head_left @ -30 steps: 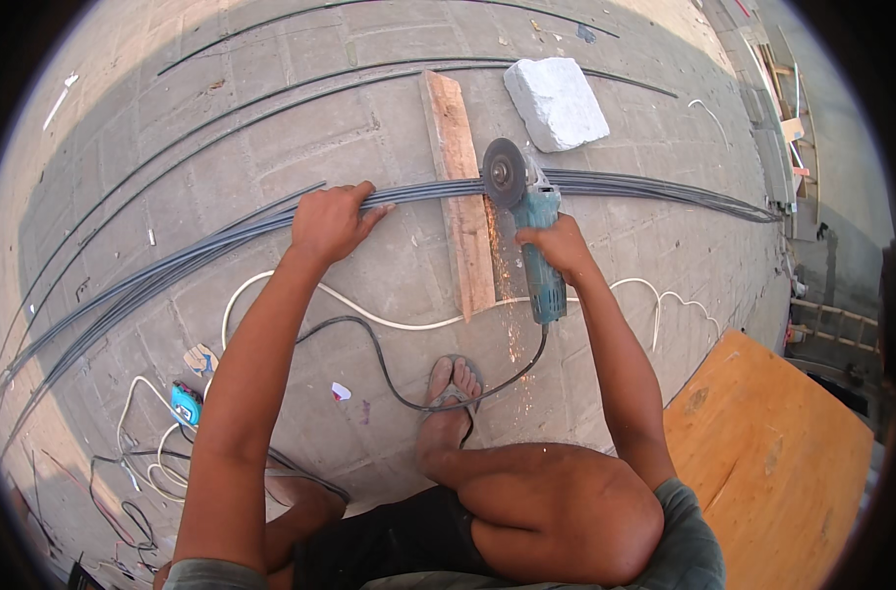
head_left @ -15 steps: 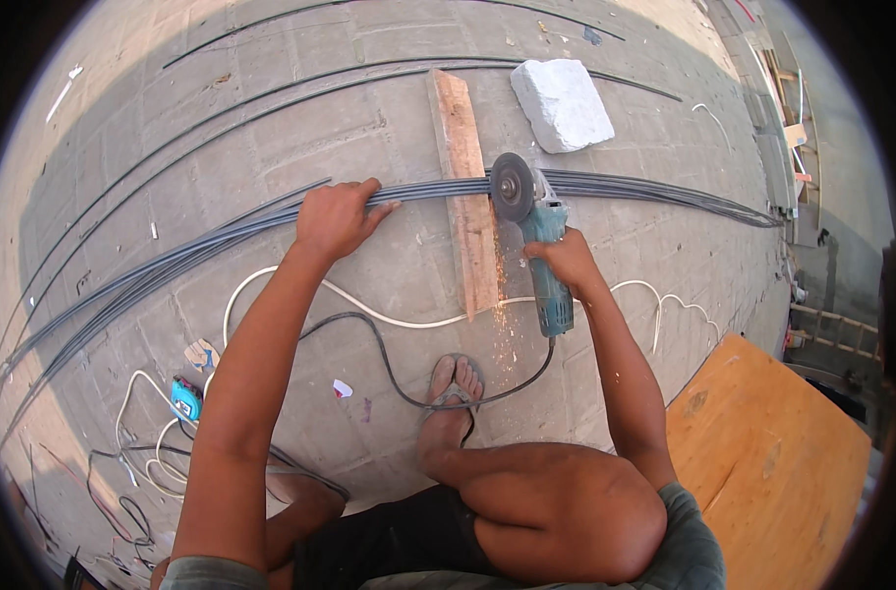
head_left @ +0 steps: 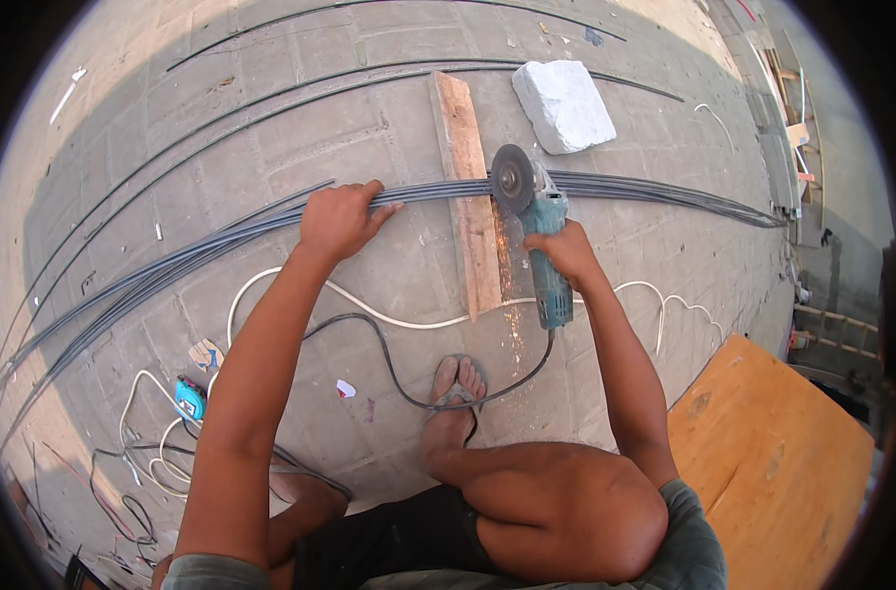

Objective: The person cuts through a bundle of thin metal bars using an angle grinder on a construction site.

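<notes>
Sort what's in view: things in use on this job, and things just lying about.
In use:
- angle grinder, in the right hand, sparks below its disc
- bundled rods, under the left hand
- wooden plank, beneath the rods

Apparently just lying about:
- blue tape measure
- pale block
- wooden board

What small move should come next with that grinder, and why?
Perhaps press the grinder lightly down with the right hand: its disc sits at the grey rods, sparks show below, and the left hand holds them beside the wooden plank.
</notes>
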Motion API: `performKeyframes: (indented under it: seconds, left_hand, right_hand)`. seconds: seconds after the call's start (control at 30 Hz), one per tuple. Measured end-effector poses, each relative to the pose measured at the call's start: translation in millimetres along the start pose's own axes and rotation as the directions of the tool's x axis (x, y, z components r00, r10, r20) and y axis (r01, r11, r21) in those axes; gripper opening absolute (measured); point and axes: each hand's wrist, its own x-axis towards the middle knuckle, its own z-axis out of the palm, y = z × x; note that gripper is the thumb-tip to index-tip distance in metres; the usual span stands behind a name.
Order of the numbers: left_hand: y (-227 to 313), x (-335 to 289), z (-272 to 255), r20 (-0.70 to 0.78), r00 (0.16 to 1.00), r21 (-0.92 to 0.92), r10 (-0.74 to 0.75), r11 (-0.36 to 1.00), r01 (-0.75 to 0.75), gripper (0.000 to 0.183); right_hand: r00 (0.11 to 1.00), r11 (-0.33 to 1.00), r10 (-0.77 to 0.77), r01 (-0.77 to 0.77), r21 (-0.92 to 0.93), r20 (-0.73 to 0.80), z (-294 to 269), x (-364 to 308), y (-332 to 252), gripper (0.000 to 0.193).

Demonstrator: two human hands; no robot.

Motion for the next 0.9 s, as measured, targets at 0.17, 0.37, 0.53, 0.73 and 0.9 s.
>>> performKeyframes:
  seconds: [0.17, 0.37, 0.53, 0.73, 0.9]
  left_hand:
    - [0.2, 0.5, 0.7, 0.003, 1.000, 0.010, -0.003, 1.000, 0.003, 0.045]
    - [0.4, -0.4, 1.2, -0.017, 1.000, 0.018, 0.012, 1.000, -0.012, 0.044]
    - [-1.7, 0.3, 1.7, -0.006, 1.000, 0.019, 0.012, 1.000, -0.012, 0.045]
    - [0.2, 0.8, -0.8, 0.040, 0.999, 0.023, -0.018, 1.000, 0.017, 0.045]
    - [-4.1, -0.3, 4.3, -0.035, 0.998, 0.027, 0.046, 0.999, -0.045, 0.047]
  right_hand:
    - [1.000, 1.000, -0.026, 0.026, 0.008, 0.011, -0.2, 7.2, 3.7, 0.034]
    - [1.000, 1.000, -0.008, 0.009, 0.015, -0.006, 0.5, 11.5, 2.2, 0.037]
    - [1.000, 1.000, -0.030, 0.030, 0.010, 0.000, 0.6, 11.8, -4.5, 0.036]
    - [1.000, 1.000, -0.002, 0.003, -0.026, 0.005, 0.0, 12.8, -14.1, 0.035]
    - [1.000, 1.000, -0.006, 0.006, 0.004, -0.003, 0.5, 13.9, -10.5, 0.034]
